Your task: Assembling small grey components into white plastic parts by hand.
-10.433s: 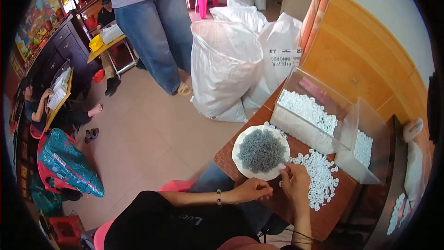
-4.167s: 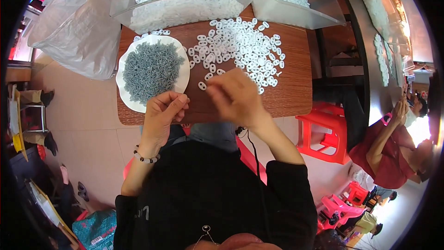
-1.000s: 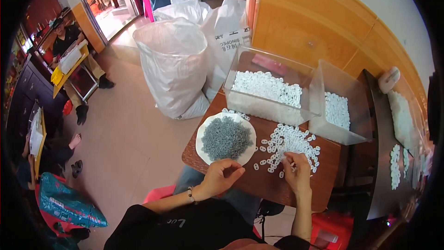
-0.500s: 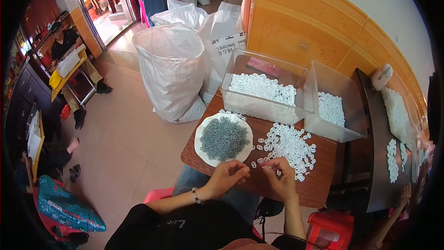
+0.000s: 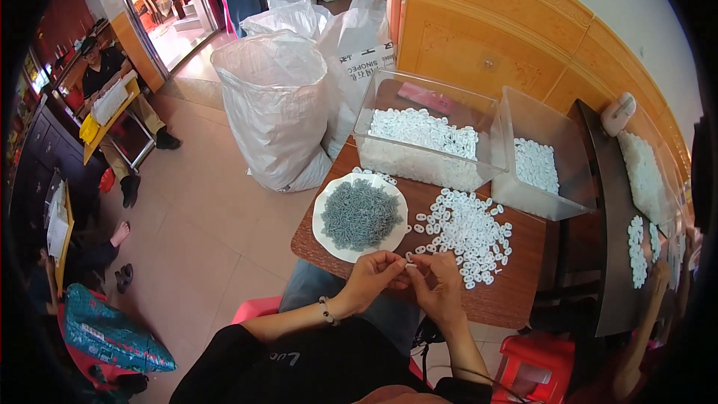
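On the desk (image 5: 516, 295), a plate (image 5: 329, 243) of small screws (image 5: 361, 214) lies left of a loose pile of rings (image 5: 467, 233). Behind them stand two bins (image 5: 479, 151), side by side. Sacks (image 5: 277, 105) stand on the floor (image 5: 202, 232), left of the desk.

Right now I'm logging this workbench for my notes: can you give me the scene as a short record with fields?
left hand: pinching a small white piece, meeting the right hand
right hand: fingertips at the same piece
plate: white, heaped with grey parts
white rings: loose pile on the brown table
clear bins: two, holding white parts
big white sack: on the floor
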`<state>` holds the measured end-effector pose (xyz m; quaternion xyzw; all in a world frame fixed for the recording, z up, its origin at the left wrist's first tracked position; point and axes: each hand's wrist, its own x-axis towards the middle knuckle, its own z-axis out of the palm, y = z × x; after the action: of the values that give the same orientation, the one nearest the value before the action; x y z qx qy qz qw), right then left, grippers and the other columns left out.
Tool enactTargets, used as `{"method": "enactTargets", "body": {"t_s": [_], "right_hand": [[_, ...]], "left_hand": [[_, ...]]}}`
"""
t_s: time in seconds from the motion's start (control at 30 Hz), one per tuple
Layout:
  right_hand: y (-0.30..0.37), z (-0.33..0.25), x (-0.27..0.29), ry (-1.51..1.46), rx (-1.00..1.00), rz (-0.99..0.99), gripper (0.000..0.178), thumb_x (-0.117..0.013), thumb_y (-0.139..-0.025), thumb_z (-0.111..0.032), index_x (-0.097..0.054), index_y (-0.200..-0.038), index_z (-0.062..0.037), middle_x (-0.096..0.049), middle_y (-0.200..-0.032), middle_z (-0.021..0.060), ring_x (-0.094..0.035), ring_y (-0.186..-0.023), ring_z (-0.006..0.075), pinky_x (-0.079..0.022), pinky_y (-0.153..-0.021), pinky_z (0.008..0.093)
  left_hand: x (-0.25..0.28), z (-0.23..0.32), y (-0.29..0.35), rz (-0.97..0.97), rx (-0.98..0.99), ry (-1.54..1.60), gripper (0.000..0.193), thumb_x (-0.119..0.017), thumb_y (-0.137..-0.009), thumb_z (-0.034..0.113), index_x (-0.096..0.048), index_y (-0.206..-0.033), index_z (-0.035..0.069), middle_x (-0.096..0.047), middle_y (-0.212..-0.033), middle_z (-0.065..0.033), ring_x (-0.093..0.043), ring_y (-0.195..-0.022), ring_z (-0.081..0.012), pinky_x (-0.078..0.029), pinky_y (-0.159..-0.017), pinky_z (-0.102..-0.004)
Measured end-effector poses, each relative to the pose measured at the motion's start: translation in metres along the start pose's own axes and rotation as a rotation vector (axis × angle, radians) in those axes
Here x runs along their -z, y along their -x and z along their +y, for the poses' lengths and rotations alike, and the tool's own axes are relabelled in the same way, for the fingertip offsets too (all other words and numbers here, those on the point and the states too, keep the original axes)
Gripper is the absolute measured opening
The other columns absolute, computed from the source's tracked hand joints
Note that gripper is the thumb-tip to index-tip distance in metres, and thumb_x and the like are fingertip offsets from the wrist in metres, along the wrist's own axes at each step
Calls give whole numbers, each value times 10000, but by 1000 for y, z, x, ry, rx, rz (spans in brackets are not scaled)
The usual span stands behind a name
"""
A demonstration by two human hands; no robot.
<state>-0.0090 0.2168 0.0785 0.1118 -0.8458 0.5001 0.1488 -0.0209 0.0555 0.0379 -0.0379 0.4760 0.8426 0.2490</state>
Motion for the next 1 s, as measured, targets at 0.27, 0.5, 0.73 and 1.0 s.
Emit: {"method": "enactTargets", "body": {"t_s": [0.27,0.5,0.73,1.0], "right_hand": [[1,10,3,158,74,-20,85,-731,-751,-55,-674,-814,-61,-619,-691,72,-549,-657,234,-439,-564,326],[6,5,9,192,-89,-106,63,-737,-742,-79,-684,-777,-71,-614,-663,73,-551,-635,226,-438,-557,335],[11,7,11,94,-103,-156,68,-715,-751,-57,-696,-815,-42,-603,-667,85,-554,-640,223,-435,-555,327],[24,16,10,-128,-284,-111,101,-748,-798,-92,-700,-844,-15,-618,-712,65,-578,-627,120,-446,-561,244]], "left_hand": [[0,-4,-4,8,-97,-187,180,-601,-943,139,-611,-1019,-24,-676,-873,-53,-636,-745,-83,-523,-667,-205],[-1,-5,-2,-2,-77,-296,194,-602,-945,154,-621,-1017,-25,-674,-851,-47,-611,-708,-71,-500,-651,-198],[2,-8,0,-15,-34,-262,192,-600,-946,164,-622,-1009,-17,-669,-838,-38,-606,-697,-70,-503,-652,-206],[-5,-8,5,-21,-32,-235,192,-603,-945,173,-611,-1003,-10,-653,-828,-20,-594,-701,-58,-493,-640,-199]]}}
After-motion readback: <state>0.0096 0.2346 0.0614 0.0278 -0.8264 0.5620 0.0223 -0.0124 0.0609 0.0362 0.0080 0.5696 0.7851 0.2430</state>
